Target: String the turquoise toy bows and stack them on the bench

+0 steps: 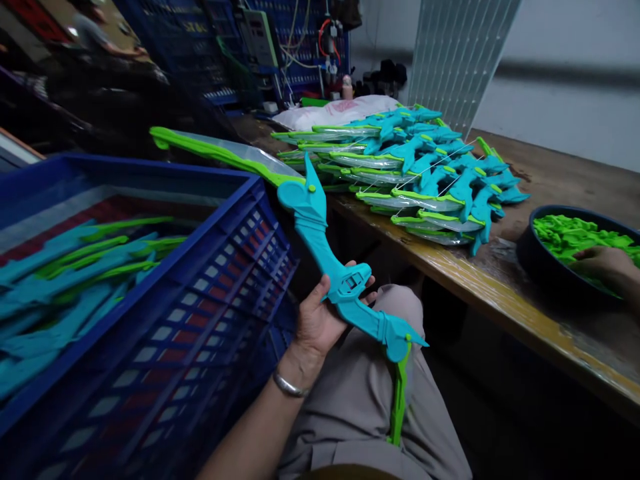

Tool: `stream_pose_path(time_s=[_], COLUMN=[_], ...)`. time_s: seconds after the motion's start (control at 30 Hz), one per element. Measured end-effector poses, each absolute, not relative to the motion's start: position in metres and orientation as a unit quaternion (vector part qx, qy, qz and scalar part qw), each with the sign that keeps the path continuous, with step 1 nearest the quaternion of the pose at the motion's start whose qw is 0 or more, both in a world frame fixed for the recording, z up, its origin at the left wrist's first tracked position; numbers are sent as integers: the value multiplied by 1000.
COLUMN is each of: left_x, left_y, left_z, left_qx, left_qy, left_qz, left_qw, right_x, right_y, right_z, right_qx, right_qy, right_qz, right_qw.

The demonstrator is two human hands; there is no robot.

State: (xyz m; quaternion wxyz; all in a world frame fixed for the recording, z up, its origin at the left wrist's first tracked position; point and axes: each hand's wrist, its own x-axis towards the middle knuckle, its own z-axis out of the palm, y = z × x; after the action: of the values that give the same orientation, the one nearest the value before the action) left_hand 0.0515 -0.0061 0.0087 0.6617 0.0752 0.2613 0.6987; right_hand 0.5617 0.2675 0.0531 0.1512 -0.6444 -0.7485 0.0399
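Note:
A toy bow [320, 233] with a turquoise body and bright green limbs rests in my left hand [317, 317], whose fingers wrap round its middle grip. One limb points up and left past a crate's corner, with clear film along it; the other hangs down over my thigh. At the right edge, my right hand [607, 267] reaches into a dark round bowl [545, 267]. Small green plastic pieces [575, 233] fill the bowl. The fingers of this hand are bent among the pieces, their tips partly hidden, and what they pinch is not visible.
A blue slatted crate [215, 293] holding more turquoise and green parts [75, 280] stands at my left. Several similar bows [430, 167] lie piled on the wooden table [505, 300]. A white bag [340, 112] lies behind them. A person [100, 40] sits far left.

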Motion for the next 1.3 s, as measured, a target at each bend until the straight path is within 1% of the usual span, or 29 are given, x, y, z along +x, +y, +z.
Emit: stream_pose_path(time_s=[0.13, 0.23, 0.3, 0.47, 0.6, 0.7, 0.77, 0.8, 0.87, 0.93, 0.97, 1.03, 1.13, 1.3], left_x=[52, 53, 53, 53, 53, 55, 59, 61, 65, 68, 69, 71, 72, 73], left_y=[-4, -2, -2, -2, -3, -1, 1, 2, 4, 4, 4, 3, 2, 2], left_z=[10, 9, 6, 4, 3, 0, -1, -1, 0, 2, 3, 4, 5, 8], left_qx=[62, 68, 73, 99, 117, 119, 128, 136, 155, 167, 168, 165, 160, 160], left_qy=[290, 290, 285, 269, 276, 291, 298, 300, 304, 316, 324, 336, 342, 351], left_qz=[695, 699, 696, 683, 682, 686, 681, 677, 669, 666, 667, 675, 684, 682], left_qw=[655, 650, 654, 672, 667, 657, 657, 658, 660, 655, 649, 636, 625, 622], right_x=[550, 518, 490, 449, 437, 405, 369, 348, 305, 269, 255, 236, 225, 223], right_y=[252, 236, 229, 234, 233, 204, 171, 154, 121, 96, 89, 81, 83, 86], right_z=[64, 71, 71, 70, 81, 84, 83, 83, 81, 76, 73, 66, 58, 57], right_qx=[-722, -704, -692, -722, -748, -684, -582, -482, -323, -247, -229, -213, -196, -182], right_qy=[-664, -667, -673, -647, -596, -639, -710, -759, -821, -829, -834, -852, -873, -884], right_qz=[-13, -77, -102, -69, -33, 19, 98, 168, 295, 372, 382, 354, 287, 244], right_qw=[191, 231, 240, 234, 290, 351, 384, 404, 367, 336, 327, 323, 341, 356])
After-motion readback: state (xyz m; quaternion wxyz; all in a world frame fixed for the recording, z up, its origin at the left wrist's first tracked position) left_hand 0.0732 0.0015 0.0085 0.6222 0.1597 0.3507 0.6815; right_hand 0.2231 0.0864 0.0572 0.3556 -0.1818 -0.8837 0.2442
